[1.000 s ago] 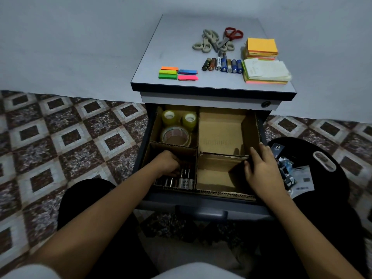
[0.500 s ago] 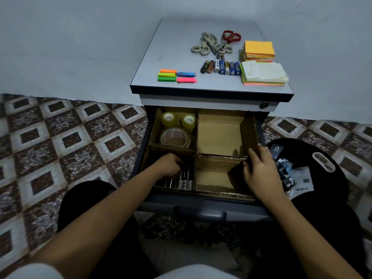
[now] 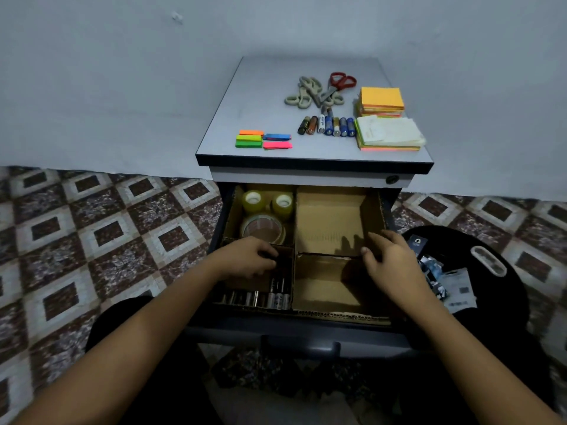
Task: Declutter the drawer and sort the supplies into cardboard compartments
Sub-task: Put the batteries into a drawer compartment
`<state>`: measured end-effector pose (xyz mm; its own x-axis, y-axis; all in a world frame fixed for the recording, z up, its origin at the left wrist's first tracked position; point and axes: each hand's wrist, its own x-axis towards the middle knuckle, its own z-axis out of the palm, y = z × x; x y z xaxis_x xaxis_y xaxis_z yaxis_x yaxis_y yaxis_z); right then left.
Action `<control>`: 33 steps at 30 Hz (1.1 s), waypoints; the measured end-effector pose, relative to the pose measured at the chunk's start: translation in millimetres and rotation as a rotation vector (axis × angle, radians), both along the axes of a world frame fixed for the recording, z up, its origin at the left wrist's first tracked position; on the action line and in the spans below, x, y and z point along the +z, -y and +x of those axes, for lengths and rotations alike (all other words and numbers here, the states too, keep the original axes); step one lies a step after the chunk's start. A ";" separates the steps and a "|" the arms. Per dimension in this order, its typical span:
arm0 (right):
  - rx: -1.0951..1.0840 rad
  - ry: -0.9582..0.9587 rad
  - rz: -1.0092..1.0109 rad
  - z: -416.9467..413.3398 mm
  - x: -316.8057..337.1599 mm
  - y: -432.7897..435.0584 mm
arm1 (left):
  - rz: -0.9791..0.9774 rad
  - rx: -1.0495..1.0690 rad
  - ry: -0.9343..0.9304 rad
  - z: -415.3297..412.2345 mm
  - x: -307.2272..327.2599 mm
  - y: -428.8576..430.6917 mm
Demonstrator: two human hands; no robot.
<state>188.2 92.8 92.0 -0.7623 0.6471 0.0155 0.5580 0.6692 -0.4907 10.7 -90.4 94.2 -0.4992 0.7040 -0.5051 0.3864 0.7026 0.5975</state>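
Batteries lie side by side along the near wall of the front-left compartment of the open drawer. The left hand reaches down into that compartment just behind them. Its fingers are curled, with something dark at their tips, but I cannot tell whether they hold a battery. The right hand rests on the cardboard divider between the two right-hand compartments, fingers fairly straight and gripping nothing.

The step appears to be laying batteries into their cell. To do it well, the right hand should press the divider down so the insert does not shift. The left hand should set each battery parallel to the row and tight against its neighbour, without knocking the others askew.

Behind that cell, tape rolls fill the back-left compartment. On the cabinet top wait loose batteries, scissors, sticky notes and page flags, none of them sorted yet. A black stool with small packets stands to the right.
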 end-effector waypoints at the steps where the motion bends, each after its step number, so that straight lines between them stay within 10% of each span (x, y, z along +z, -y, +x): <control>1: 0.021 -0.008 0.000 -4.7 9.6 -2.0 | 0.025 -0.017 0.004 -1.4 12.5 -1.7; 13: 0.084 -0.250 -0.187 -113.7 127.4 -60.6 | 0.461 0.159 -0.359 -69.6 139.2 -99.8; 33: 0.099 0.215 0.175 -254.5 141.8 -127.7 | 0.222 0.257 -0.186 -148.8 134.2 -225.0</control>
